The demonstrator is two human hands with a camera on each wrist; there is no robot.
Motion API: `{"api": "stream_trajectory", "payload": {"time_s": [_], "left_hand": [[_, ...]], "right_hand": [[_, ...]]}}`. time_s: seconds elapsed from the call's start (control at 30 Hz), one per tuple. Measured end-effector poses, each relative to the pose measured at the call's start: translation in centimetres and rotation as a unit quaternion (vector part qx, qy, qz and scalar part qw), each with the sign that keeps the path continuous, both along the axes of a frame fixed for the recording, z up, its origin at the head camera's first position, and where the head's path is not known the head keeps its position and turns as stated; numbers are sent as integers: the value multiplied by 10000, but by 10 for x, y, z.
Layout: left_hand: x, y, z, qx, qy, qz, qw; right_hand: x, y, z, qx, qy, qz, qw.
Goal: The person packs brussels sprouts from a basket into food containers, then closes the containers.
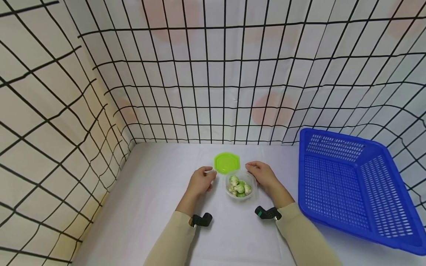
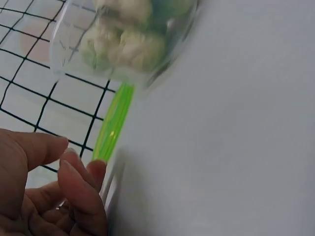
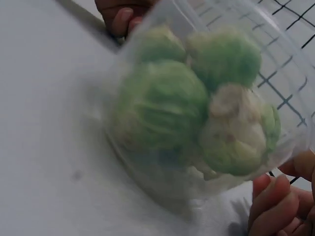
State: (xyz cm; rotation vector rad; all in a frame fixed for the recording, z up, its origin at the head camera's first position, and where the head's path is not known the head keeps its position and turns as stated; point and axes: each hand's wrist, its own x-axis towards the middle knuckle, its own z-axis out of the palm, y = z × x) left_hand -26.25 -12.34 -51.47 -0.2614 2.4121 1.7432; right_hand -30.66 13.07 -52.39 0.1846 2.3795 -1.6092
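Note:
A clear plastic container [image 1: 238,195] holding several Brussels sprouts [image 1: 240,188] stands uncovered on the white table, between the hands. Its bright green lid [image 1: 226,163] lies just behind it. My left hand [image 1: 201,180] is left of the container, fingers loosely bent and nothing in them. In the left wrist view its fingertips [image 2: 98,169] come close to the lid's edge; contact cannot be made out. My right hand [image 1: 263,174] is at the container's back right corner. The right wrist view shows its loosely bent fingers [image 3: 275,204] beside the clear wall, partly hidden by it.
A large blue plastic basket [image 1: 336,218] sits at the right. Black wire grid panels [image 1: 206,87] rise behind and on the sides of the white table [image 1: 153,192]. Both wrists carry small black cameras [image 1: 202,220].

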Motion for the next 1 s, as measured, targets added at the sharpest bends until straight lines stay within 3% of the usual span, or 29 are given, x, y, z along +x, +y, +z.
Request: {"api": "stream_trajectory", "payload": {"time_s": [0.1,0.43,0.67,1.0], "left_hand": [[-9,-2,4,-171,-144,269,9994],[-29,4,6,58,-583,698,9958],[-38,13,9,-324,-760,676,9943],[-36,17,8,-579,-794,619,9932]], "right_hand": [[-8,2,-2,166,-106,191,9996],[-20,-4,0,620,-294,626,9957],[-21,-6,3,642,-267,565,9960],[-17,-10,-2,570,56,316,9979]]}}
